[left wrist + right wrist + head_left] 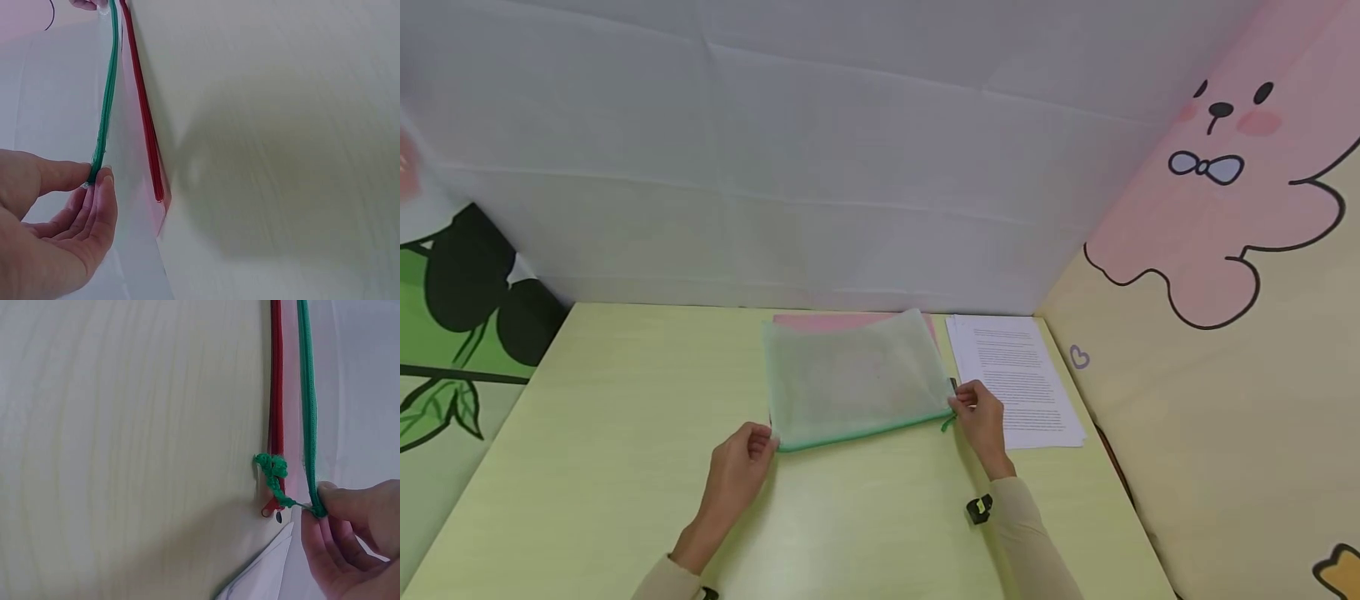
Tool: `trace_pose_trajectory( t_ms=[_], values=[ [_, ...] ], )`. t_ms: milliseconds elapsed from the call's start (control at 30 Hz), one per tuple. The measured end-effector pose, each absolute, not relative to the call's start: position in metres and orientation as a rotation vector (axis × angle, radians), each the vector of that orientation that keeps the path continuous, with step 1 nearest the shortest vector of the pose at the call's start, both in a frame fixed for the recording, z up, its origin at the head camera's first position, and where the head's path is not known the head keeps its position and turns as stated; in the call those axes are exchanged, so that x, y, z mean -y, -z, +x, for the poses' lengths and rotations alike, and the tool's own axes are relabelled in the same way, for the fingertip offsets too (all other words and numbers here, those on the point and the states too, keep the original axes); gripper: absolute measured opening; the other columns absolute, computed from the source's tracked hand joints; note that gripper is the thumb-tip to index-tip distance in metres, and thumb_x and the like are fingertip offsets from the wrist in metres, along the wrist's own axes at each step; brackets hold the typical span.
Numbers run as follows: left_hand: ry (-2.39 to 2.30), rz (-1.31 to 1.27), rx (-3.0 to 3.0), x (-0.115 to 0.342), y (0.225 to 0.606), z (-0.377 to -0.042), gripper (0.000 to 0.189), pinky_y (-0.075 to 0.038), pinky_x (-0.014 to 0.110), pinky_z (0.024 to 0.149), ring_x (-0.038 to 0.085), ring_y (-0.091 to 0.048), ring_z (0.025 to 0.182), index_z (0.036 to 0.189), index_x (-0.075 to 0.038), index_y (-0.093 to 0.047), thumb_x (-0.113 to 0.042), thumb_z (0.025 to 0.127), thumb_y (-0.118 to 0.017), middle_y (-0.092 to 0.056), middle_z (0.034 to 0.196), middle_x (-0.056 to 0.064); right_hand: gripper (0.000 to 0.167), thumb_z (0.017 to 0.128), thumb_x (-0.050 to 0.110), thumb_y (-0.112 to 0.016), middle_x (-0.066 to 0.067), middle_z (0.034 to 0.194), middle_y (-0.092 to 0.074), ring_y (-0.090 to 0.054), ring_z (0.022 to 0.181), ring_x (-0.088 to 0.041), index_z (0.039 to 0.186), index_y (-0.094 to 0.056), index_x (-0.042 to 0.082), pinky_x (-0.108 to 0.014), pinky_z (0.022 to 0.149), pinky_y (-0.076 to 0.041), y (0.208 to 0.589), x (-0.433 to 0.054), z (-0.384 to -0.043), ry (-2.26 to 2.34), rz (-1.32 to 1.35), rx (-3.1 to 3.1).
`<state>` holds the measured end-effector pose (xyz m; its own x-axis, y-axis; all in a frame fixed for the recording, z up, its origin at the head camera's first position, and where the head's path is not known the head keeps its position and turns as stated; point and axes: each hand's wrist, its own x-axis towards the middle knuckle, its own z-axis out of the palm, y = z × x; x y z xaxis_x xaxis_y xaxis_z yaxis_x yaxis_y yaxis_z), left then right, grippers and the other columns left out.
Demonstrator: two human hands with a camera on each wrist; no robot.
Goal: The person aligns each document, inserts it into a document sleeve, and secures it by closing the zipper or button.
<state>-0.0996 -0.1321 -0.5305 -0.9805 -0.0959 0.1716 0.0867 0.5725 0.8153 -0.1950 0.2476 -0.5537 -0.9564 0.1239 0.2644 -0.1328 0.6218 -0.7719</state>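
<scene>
Head view: the green-zipped pouch (857, 375) is held over a pink pouch (827, 322) on the counter (647, 400), left of printed sheets (1022, 375); left hand (737, 468) and right hand (983, 423) pinch its near corners. Left wrist: fingers (105, 203) hold the zipper's (107, 106) left end. Right wrist: fingers hold its right end, beside a green cord (273, 478). Likely light, limp; best held by both zipper ends.
</scene>
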Motion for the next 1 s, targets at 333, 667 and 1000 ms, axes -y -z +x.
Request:
trace_pose_trajectory(
  t_ms=[333,667,1000],
  values=[
    [1.426,0.059,2.648,0.128,0.526,-0.081,0.010,-0.056,0.026,0.071,0.020,-0.068,0.083,0.100,0.001,-0.068,-0.006,0.095,-0.072,-0.070,0.089,0.006,0.018,0.085,-0.005,-0.080,-0.015,0.088,-0.071,-0.071,0.082,-0.030,0.097,-0.068,-0.004,-0.038,0.074,-0.060,0.552,-0.246,-0.197,-1.266,0.037,2.530],
    [1.445,0.069,2.621,0.122,0.525,-0.064,0.009,-0.057,0.025,0.070,0.015,-0.067,0.079,0.096,-0.003,-0.068,-0.007,0.093,-0.076,-0.070,0.085,0.001,0.017,0.085,-0.006,-0.079,-0.014,0.088,-0.070,-0.069,0.082,-0.028,0.097,-0.067,-0.004,-0.035,0.073,-0.060,0.553,-0.244,-0.203,-1.251,0.111,2.506],
    [1.460,-0.005,2.554,0.110,0.524,-0.042,0.015,-0.057,0.024,0.066,0.010,-0.067,0.073,0.092,-0.006,-0.066,-0.002,0.087,-0.080,-0.069,0.083,-0.003,0.015,0.088,-0.006,-0.077,-0.016,0.091,-0.069,-0.068,0.085,-0.029,0.098,-0.066,-0.005,-0.042,0.076,-0.060,0.550,-0.242,-0.208,-1.198,0.202,2.519]
  ],
)
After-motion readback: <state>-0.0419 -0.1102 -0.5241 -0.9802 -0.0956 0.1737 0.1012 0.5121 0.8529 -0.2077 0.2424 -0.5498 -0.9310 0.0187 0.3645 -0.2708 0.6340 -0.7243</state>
